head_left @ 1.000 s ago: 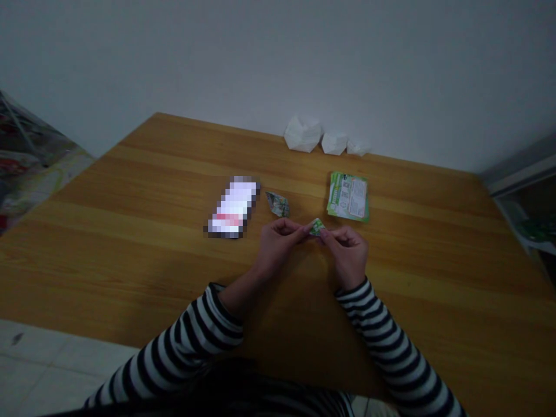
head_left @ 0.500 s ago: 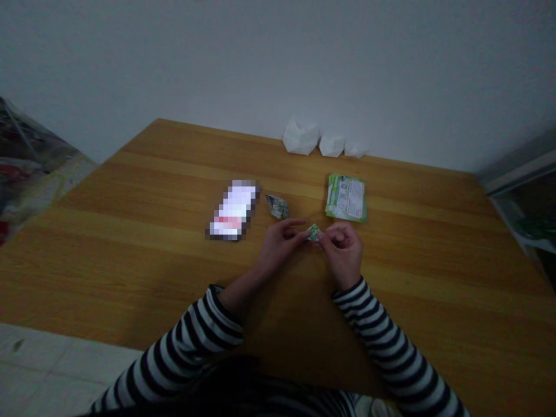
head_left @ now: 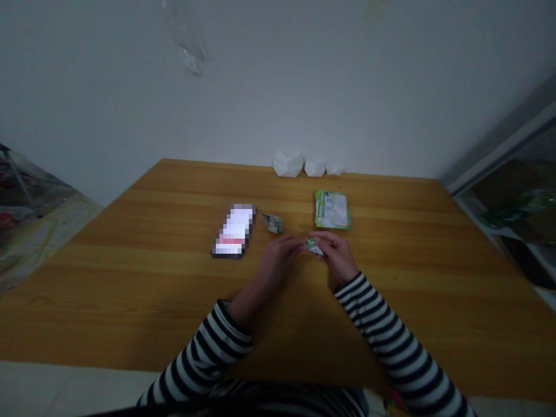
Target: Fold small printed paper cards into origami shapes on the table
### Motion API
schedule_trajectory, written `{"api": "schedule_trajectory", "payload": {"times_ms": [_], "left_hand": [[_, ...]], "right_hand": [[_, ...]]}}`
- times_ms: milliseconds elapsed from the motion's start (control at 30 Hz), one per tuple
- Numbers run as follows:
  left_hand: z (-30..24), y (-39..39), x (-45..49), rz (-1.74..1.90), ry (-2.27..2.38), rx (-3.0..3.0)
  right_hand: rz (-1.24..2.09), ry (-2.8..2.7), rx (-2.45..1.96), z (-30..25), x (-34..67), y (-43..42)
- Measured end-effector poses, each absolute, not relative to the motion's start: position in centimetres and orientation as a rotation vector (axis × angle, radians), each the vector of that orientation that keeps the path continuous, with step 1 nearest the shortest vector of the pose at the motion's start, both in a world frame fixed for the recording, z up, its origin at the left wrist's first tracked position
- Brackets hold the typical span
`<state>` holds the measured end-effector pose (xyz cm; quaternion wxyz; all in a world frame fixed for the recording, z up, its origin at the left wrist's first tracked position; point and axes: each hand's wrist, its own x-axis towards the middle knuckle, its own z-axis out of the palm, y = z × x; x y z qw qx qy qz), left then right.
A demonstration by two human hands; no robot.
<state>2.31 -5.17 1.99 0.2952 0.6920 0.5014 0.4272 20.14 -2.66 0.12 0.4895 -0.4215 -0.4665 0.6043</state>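
Between my hands, over the middle of the table, is a small folded piece of green and white printed paper [head_left: 313, 246]. My left hand [head_left: 280, 258] pinches its left edge with the fingertips. From the other side my right hand [head_left: 337, 255] grips it between thumb and fingers. Just beyond my left hand lies a folded paper piece [head_left: 273, 223], dark and patterned, pointed at one end. A stack of green and white printed sheets [head_left: 332, 209] rests beyond my right hand.
A phone [head_left: 234, 230] with a lit, blurred screen lies left of my hands on the wooden table [head_left: 152, 278]. Three white folded paper shapes [head_left: 288, 164] stand in a row along the back edge by the wall. Shelving [head_left: 512, 214] is at the right.
My view has tilted up, so the table sits lower in the picture. The small paper has turned in my fingers, and my hands have drawn closer around it.
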Motion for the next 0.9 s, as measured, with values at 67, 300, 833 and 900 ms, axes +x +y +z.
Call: {"api": "schedule_trajectory", "payload": {"times_ms": [67, 300, 833, 900], "left_hand": [[1.7, -5.2, 2.2, 1.101, 1.317, 1.932], [1.4, -5.4, 2.6, 0.975, 1.352, 2.01], [1.6, -5.4, 3.3, 1.277, 1.233, 1.279], [1.7, -5.6, 3.4, 1.296, 1.217, 1.205]], "right_hand": [[1.484, -1.137, -0.994, 0.3, 20.0, -2.8], [1.42, -1.342, -0.901, 0.6, 19.4, -3.1], [0.973, -1.469, -0.94, 1.0, 18.7, -4.0], [1.007, -1.466, -0.922, 1.2, 18.7, -3.9]]}}
